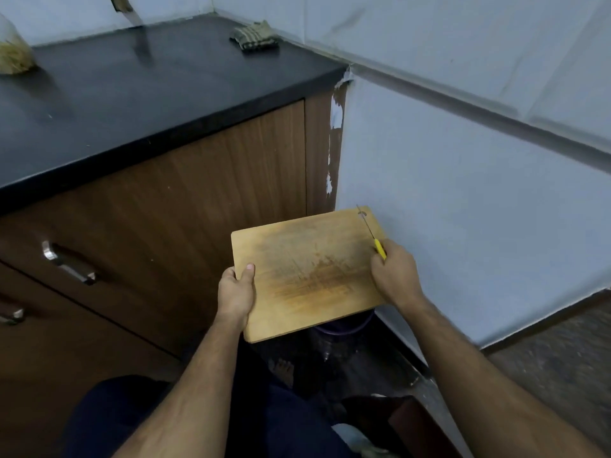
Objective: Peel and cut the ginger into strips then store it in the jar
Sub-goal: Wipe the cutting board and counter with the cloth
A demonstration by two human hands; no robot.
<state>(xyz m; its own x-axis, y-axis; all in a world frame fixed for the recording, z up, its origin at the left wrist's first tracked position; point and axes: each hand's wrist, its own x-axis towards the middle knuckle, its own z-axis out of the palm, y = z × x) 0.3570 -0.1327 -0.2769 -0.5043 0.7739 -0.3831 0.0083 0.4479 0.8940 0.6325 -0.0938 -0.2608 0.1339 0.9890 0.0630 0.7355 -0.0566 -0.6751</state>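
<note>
Left hand [236, 290] grips bare cutting board [307, 269] over dark bin [344, 328], right hand [391, 271] clamps knife [375, 239]; no ginger visible; tilt steeply, scrape away from fingers.

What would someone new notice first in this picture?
A stained rectangular wooden cutting board, held in mid-air low in the centre, above a dark bin. The left hand grips its left edge; the right hand holds a thin yellow-handled knife at its right edge.
</note>
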